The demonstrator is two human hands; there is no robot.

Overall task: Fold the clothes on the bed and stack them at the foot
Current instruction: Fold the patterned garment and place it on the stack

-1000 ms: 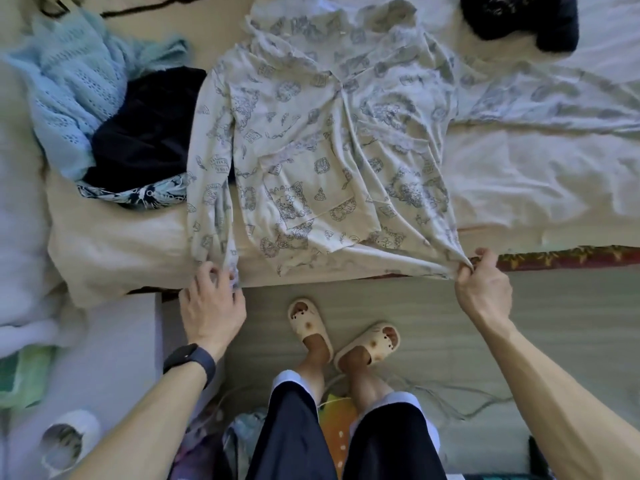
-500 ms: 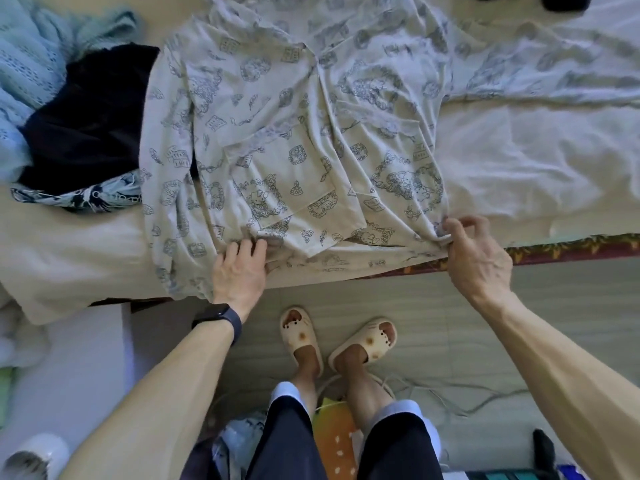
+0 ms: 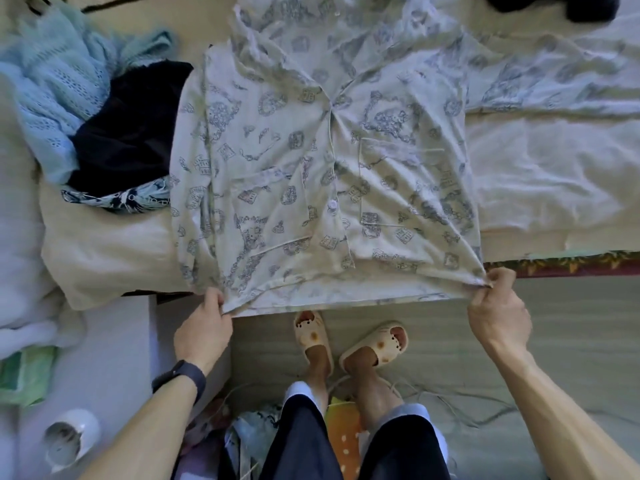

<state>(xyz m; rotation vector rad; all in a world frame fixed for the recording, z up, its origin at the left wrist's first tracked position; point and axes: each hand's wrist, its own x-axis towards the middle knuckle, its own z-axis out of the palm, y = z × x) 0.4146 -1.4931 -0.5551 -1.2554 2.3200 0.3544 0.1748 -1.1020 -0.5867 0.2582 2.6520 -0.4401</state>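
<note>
Cream printed pyjama shirt (image 3: 311, 161), covered in grey-blue drawings, lies spread front-up and buttoned on the pale-sheeted bed (image 3: 554, 174). Its collar points to the far side and its hem hangs just over the near edge. The hands each hold one bottom corner of that hem. The left hand (image 3: 202, 330), with a dark band (image 3: 180, 375) on its wrist, has thumb and curled fingers closed on the left corner. The right hand (image 3: 498, 313) pinches the right corner between thumb and fingertips, and creases in the cloth run toward that pinch. A printed sleeve (image 3: 554, 81) of the same cloth stretches toward the right edge of the bed. Just beside the shirt, near the left edge, sits a heap with a light blue knitted garment (image 3: 59, 81) partly under a black garment (image 3: 128, 129). On the floor below the hem stand the person's feet in cream slippers (image 3: 313, 337).
</note>
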